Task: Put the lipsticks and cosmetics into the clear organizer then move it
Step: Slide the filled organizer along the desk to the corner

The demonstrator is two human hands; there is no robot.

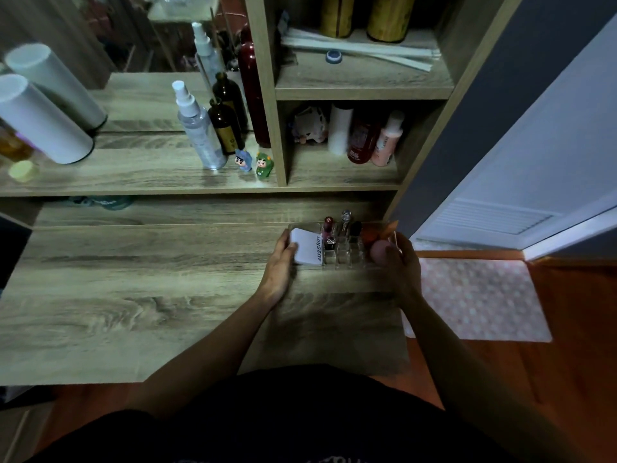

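The clear organizer (342, 259) sits near the right end of the wooden desk (133, 289). A white compact case (305, 247) lies in its left section. Lipsticks (329, 233) stand upright in its middle slots, beside a silver-capped tube (345, 218) and a black-capped one (355, 228). A pink sponge (379, 252) and an orange one (370, 237) fill the right section. My left hand (278, 265) grips the organizer's left end, thumb on the white case. My right hand (402, 265) grips its right end.
A shelf (133, 182) behind the desk holds a spray bottle (200, 128), brown bottles, a white cylinder (40, 118) and two small figurines (255, 163). Cubbies on the right hold more bottles. The desk's right edge drops to a patterned mat (474, 299) on the floor.
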